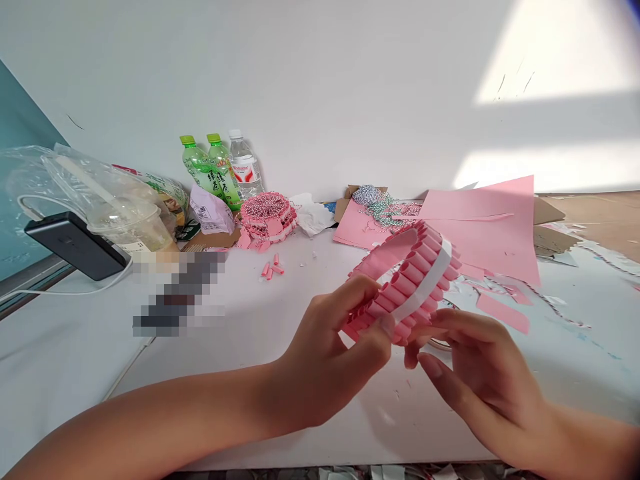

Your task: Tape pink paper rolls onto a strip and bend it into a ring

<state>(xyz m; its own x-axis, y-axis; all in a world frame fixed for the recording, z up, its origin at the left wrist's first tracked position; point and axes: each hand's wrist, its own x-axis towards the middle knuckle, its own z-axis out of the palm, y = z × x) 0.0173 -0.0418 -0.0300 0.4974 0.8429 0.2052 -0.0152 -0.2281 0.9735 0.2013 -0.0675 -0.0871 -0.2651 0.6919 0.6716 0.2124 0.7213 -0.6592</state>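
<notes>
My left hand (325,353) grips a curved pink paper band (413,280) at its lower end. The band is made of many small rolled paper tubes side by side, with a white paper strip (425,287) running along it. My right hand (475,380) is just below the band, its fingertips at the lower edge, close to my left thumb. Under the right hand, a roll of tape (443,344) is partly hidden. Several short pink paper rolls (271,269) lie on the white table (240,400) further back.
A round pink craft piece topped with red-and-white twine (267,217) stands at the back, near pink paper sheets (480,227), coiled twine (373,200), and cardboard (550,240). Drink bottles (200,167), a plastic cup (133,227), and a black power bank (75,245) stand back left.
</notes>
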